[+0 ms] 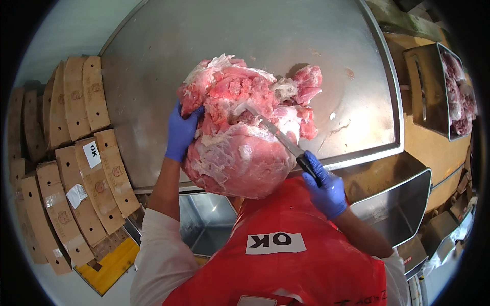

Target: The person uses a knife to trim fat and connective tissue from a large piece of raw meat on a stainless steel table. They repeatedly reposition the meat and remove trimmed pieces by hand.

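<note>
A large piece of raw meat (240,160), pink and red with white fat, lies at the near edge of a metal table (342,48), its rounded near end overhanging toward the person's red apron (332,250). Its long axis runs roughly near to far, with a ragged, cut-open middle and a smaller lump sticking out at the far right.

A knife (282,136) crosses its right side on a slant, handle near and right, blade pointing far and left into the ragged middle. The tip is at the meat, but whether it is sunk in or resting on top cannot be told. The open middle therefore lies far and left of the knife grip.

The right hand (325,189), in a blue glove, is closed around the black handle, just beyond the meat's near right side. The left hand (181,133), also gloved in blue, is nearer the meat: it grips the left edge, a flap between thumb and fingers, some fingertips hidden.

Farther out, cardboard boxes (95,186) stand at left, and a metal bin (427,89) with more meat sits at far right
</note>
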A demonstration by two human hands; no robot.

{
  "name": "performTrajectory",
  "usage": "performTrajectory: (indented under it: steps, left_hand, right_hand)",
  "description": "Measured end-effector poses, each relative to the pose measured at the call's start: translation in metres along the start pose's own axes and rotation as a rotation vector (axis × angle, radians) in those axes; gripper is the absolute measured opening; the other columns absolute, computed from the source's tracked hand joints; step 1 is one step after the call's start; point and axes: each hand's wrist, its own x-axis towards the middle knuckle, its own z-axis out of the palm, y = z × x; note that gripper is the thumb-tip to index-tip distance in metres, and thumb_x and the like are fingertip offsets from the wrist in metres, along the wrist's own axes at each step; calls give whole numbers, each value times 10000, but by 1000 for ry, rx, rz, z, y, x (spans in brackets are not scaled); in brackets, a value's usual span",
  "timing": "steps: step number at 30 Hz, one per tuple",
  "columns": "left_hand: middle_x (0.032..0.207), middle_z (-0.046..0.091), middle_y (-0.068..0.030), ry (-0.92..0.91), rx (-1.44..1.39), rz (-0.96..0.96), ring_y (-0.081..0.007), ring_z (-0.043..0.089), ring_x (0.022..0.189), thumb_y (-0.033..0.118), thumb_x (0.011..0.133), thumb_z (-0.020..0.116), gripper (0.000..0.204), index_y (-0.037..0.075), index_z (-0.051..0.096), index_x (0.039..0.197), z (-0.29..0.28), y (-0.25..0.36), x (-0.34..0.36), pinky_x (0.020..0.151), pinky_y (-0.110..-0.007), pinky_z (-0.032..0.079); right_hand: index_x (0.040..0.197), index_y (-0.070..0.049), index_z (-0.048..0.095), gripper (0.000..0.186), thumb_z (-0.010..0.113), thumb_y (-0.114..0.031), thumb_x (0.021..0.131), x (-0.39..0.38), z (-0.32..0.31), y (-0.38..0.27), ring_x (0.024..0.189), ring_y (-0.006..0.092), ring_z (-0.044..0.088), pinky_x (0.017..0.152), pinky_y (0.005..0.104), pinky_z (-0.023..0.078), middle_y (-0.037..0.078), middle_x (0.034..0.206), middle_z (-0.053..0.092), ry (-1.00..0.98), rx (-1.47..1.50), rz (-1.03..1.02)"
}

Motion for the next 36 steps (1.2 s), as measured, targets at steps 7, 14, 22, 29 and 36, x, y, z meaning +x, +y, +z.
performTrajectory:
  steps: [7,14,22,29,36]
  left_hand:
    - [1365,731,-141,117,101,-55,-192,716,1176,149,985,842,582,-33,594,1479,5,-15,-24,1024,-356,587]
    - [1386,729,-130,61,62,0,-195,705,1204,183,996,835,595,-22,589,1499,3,-13,-18,1051,-359,569]
    - [1382,737,-111,-147,148,-18,-177,707,1193,204,994,840,588,11,608,1499,-17,-4,19,1048,-358,570]
    - [1381,738,-111,-286,206,-20,-171,701,1213,200,965,872,638,16,601,1512,-19,9,36,1072,-368,571]
    - [1404,731,-120,-355,274,-8,-171,690,1245,204,942,889,692,12,584,1532,-23,12,44,1093,-377,567]
  right_hand:
    - [1621,-71,535,581,713,-92,1069,4,4,2,1212,234,776,1005,339,595,183,1363,771,-57,322,88]
    - [1613,-86,551,572,722,-165,1072,-7,-58,10,1157,320,794,939,355,612,221,1274,785,-135,110,-43]
    - [1562,-132,624,568,778,-277,1036,-14,-92,-13,882,403,782,755,405,614,222,1061,784,-201,-74,-49]
    - [1510,-167,688,577,824,-346,979,-8,-123,-42,667,368,674,616,435,544,161,830,680,-267,-253,-75]
    - [1481,-122,705,523,830,-210,981,2,-128,-50,680,333,685,647,418,538,167,840,714,-311,38,-71]
